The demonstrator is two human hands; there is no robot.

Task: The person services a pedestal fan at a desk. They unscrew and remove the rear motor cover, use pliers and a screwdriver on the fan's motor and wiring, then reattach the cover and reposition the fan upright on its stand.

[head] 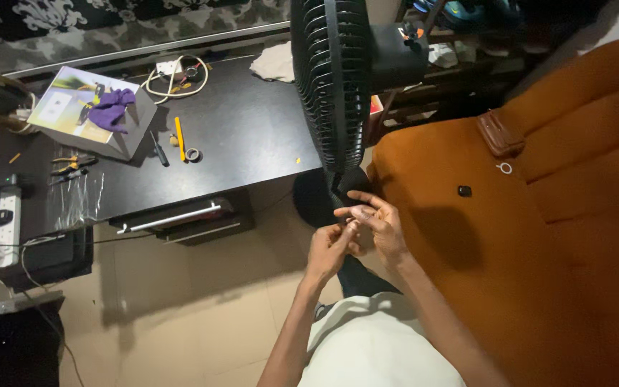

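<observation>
The black plastic standing fan with a round ribbed grille (331,86) rises on its dark pole between the desk and the couch, and everything here is placed against it. Just below the grille, at the neck where the pole starts, both hands meet. The left hand (331,247) comes up from below, its grip pinched together at the fingertips against the fingers of the other hand; what it pinches is too small and dark to make out. The right hand (375,222) sits just right of the fan's pole, fingers curled inward and touching the left fingertips, its grip half closed; whether it holds anything I cannot tell.

Left of the fan stretches the long black desk (252,129). On it, well left of the fan, lie a yellow-handled screwdriver (180,137), a dark-handled screwdriver (159,149), a small roll of tape (193,154), a coiled white cable (177,77), and a grey box with a purple cloth (112,107) on top. Pliers (73,163) lie farther left.

Right of the fan spreads the orange-brown fabric couch (539,251), bearing a small black square object (464,190), a little white ring (504,168) and a brown leather strap (499,132).
</observation>
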